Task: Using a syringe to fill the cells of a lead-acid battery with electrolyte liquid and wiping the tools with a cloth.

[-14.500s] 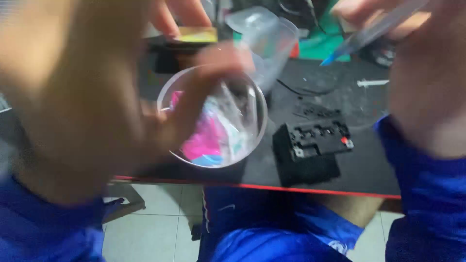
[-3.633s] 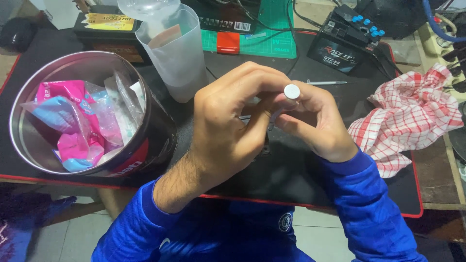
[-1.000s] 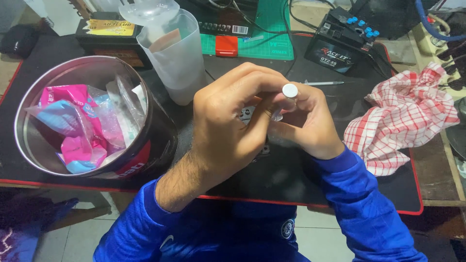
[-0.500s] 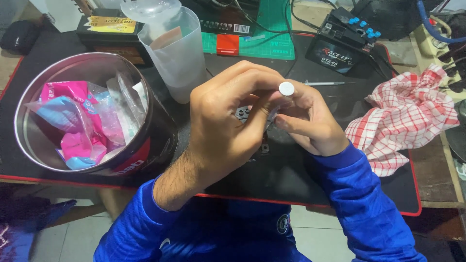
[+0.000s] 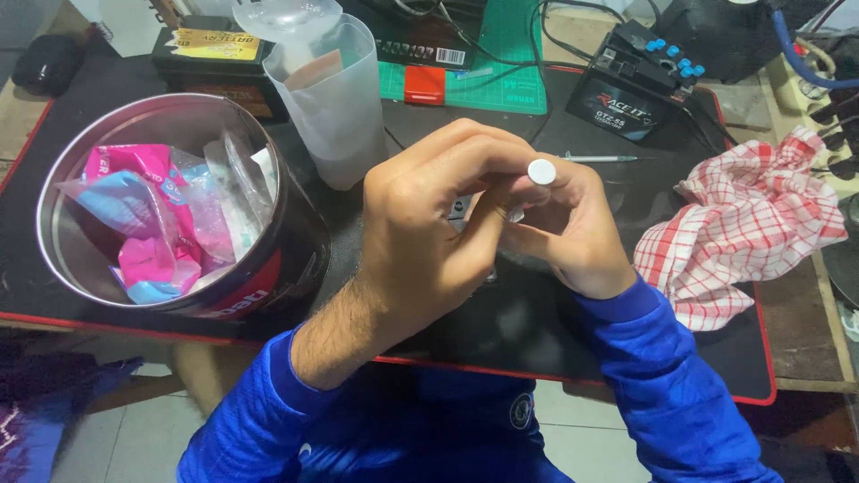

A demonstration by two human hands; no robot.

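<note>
Both hands meet over the middle of a black mat (image 5: 537, 331). My right hand (image 5: 573, 237) grips a small tube-like object with a round white cap (image 5: 541, 171) that points up at me. My left hand (image 5: 429, 233) curls over it from the left, fingertips pinching the same object just below the cap. The object's body is mostly hidden by my fingers. Blue sleeves cover both forearms.
A round metal tin (image 5: 170, 295) with pink and blue sachets stands at the left. Behind it are a translucent plastic jug (image 5: 331, 98), a green cutting mat (image 5: 501, 63) and a small black battery (image 5: 626, 85). A red checked cloth (image 5: 743, 224) lies at the right, a thin syringe (image 5: 595, 158) beyond my hands.
Across the last second my hands stay together on the small capped object, shifting only slightly. Much earlier, the tin was held up near the camera and a pen-like tool was in my right hand.
</note>
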